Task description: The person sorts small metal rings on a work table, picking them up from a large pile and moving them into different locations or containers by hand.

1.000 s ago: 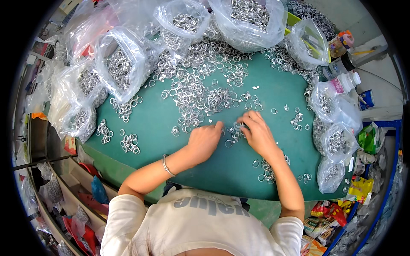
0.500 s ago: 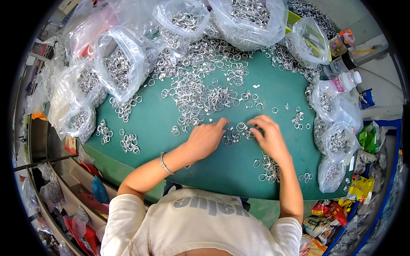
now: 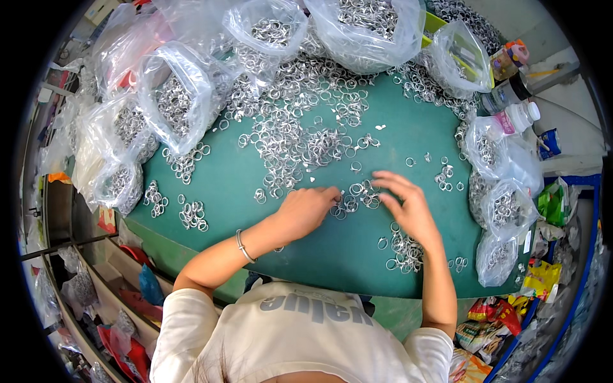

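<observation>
A small cluster of silver-coloured metal rings lies on the green tabletop between my hands. At its left edge is my left hand, its fingers curled together at the tips; what they pinch, if anything, is too small to make out. On the right side, my right hand has its thumb and fingers apart, the fingertips beside a few rings. Beyond both hands spreads a large loose heap of rings. Another pile of rings sits by my right forearm.
Clear plastic bags of rings line the far edge, among them a large bag and a left bag. More bags stand along the right edge, near a white-capped bottle. Small ring piles lie at left.
My left fingers have curled in from a more stretched pose, while my right hand stays near the cluster. Several rings between the heap and my right hand have shifted; one now lies above the cluster.
</observation>
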A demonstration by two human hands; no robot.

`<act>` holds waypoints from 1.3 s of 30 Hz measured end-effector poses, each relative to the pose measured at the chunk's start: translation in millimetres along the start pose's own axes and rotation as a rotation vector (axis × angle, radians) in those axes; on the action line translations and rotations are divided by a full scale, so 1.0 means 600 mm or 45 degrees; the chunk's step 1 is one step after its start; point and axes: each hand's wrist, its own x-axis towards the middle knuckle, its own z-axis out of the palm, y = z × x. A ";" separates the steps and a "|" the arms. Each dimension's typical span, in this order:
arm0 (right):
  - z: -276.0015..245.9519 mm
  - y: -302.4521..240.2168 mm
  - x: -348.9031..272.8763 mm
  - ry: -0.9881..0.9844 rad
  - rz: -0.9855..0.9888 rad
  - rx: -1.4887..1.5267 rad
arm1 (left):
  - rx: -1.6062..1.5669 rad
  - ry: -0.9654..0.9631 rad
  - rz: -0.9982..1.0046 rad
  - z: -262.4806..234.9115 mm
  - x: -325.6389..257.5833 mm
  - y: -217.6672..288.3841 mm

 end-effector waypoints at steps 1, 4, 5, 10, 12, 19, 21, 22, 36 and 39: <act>-0.006 -0.001 0.004 0.073 0.058 0.065 | -0.016 0.036 0.010 -0.002 0.001 -0.002; 0.002 0.000 0.013 0.197 0.015 -0.059 | -0.056 0.089 -0.106 -0.011 0.023 0.013; 0.008 -0.006 0.016 0.174 -0.041 -0.091 | -0.049 0.111 -0.079 -0.006 0.033 0.019; 0.049 -0.014 0.020 0.113 -0.225 -0.419 | -0.007 0.075 -0.054 0.019 0.064 0.028; 0.043 -0.017 0.018 0.121 -0.203 -0.390 | -0.136 0.047 -0.142 0.015 0.069 0.021; 0.042 -0.050 0.003 0.251 0.266 0.775 | -0.755 0.328 0.004 -0.009 0.055 0.035; 0.046 -0.058 -0.004 0.231 0.314 0.992 | -0.973 0.190 -0.140 -0.016 0.048 0.039; 0.045 -0.066 -0.007 0.210 0.354 1.082 | -1.081 0.119 -0.211 -0.021 0.045 0.043; 0.063 -0.097 -0.032 0.399 0.166 0.866 | -1.594 -0.030 -0.425 -0.057 0.003 0.091; 0.058 -0.103 -0.034 0.405 0.087 0.703 | -1.415 0.115 -0.263 -0.045 0.000 0.091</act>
